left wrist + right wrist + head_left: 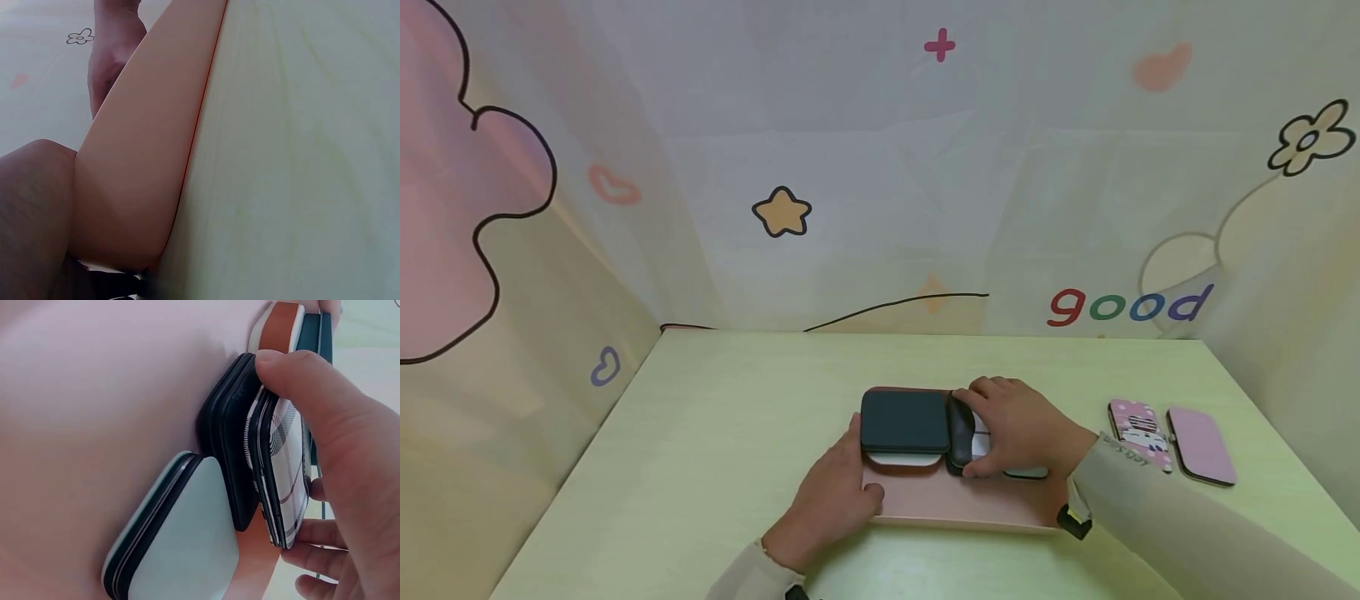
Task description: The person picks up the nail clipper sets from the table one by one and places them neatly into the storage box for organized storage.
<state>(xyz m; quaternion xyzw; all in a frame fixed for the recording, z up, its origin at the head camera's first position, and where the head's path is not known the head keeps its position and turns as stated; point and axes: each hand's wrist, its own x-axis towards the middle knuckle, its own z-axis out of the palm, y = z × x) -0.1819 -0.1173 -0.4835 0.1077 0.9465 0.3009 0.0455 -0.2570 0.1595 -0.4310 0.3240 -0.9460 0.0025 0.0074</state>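
In the head view my left hand (831,492) grips the left front corner of a pink box (955,502), its thumb over the rim. My right hand (1026,421) pinches a small plaid flat case (290,462) with rounded corners, thumb on one edge and fingers on the other. Against that case, in the right wrist view, sits a black flat case (231,425). Beside them lies a pale mint case (187,531). A dark green case (904,421) rests on a white case with a brown band (281,328) at the box's left.
To the right of the box, two more flat cases lie on the pale table (700,467): one pink with a cartoon print (1138,433), one plain pink case (1202,446). A printed cloth backdrop (850,275) rises behind the table and along its sides.
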